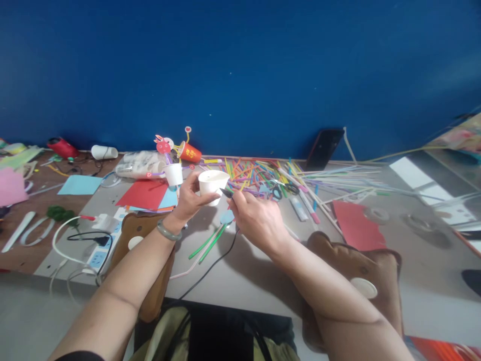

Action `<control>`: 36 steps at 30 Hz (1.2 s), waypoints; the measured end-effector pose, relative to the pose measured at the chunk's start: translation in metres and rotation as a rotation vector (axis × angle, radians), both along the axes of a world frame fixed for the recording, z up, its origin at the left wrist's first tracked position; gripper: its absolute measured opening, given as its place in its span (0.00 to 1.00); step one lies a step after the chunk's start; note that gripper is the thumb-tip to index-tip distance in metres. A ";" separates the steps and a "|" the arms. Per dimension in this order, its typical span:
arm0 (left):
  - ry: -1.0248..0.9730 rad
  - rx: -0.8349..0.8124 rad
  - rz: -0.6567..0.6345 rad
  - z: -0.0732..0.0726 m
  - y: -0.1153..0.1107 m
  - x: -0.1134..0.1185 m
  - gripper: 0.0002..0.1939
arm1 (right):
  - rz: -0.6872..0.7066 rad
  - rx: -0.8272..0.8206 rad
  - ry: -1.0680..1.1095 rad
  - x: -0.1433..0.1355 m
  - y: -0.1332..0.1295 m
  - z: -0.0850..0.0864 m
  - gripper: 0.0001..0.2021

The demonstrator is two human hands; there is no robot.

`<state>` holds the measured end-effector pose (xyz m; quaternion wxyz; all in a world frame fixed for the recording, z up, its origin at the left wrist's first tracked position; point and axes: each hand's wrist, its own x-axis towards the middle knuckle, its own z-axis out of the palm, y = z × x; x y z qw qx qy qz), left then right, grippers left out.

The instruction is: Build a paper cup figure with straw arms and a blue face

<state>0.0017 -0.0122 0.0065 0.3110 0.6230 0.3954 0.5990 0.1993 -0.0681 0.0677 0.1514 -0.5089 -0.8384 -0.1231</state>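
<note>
A white paper cup (209,183) is held upright by my left hand (190,198), whose fingers wrap its left side. My right hand (254,215) grips a dark, pointed pen-like tool (226,192), its tip at the cup's right side. The cup's rim looks bent to a point on the right. Below the hands, green straws (210,244) and a small light blue paper piece (227,217) lie on the table. Another white cup (173,174) with a red paper rabbit (163,146) stands behind my left hand.
Many coloured straws (244,173), black-handled scissors (277,192) and a phone (325,148) lie or lean at the back. Red paper (356,225) is on the right. A power strip (99,255) with cables is on the left. Brown cushions (387,271) flank the front.
</note>
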 end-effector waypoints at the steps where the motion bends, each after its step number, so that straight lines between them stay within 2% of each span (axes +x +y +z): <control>1: -0.011 -0.004 0.006 0.000 0.001 0.000 0.28 | 0.008 0.009 0.011 0.000 0.000 -0.001 0.14; 5: -0.099 -0.045 0.014 -0.002 0.004 -0.001 0.28 | 0.036 0.018 0.138 0.001 0.002 -0.002 0.17; 8: -0.173 -0.062 0.000 -0.001 0.007 -0.001 0.31 | 0.050 -0.068 0.363 0.001 0.005 -0.001 0.16; 10: -0.189 -0.061 0.011 -0.001 0.008 -0.001 0.32 | 0.087 -0.238 0.570 0.000 0.010 0.000 0.16; 16: -0.177 -0.005 0.103 0.002 0.007 0.000 0.34 | 0.182 -0.973 1.282 -0.008 0.023 -0.007 0.24; 18: -0.175 0.004 0.110 0.001 0.007 0.000 0.35 | 0.187 -1.167 1.453 -0.011 0.025 -0.009 0.23; 20: -0.173 0.017 0.113 -0.001 0.007 0.000 0.35 | 0.189 -1.288 1.532 -0.012 0.025 -0.011 0.21; 36: -0.110 0.035 0.143 -0.008 0.006 -0.001 0.36 | 0.163 -1.386 1.707 -0.015 0.020 -0.009 0.22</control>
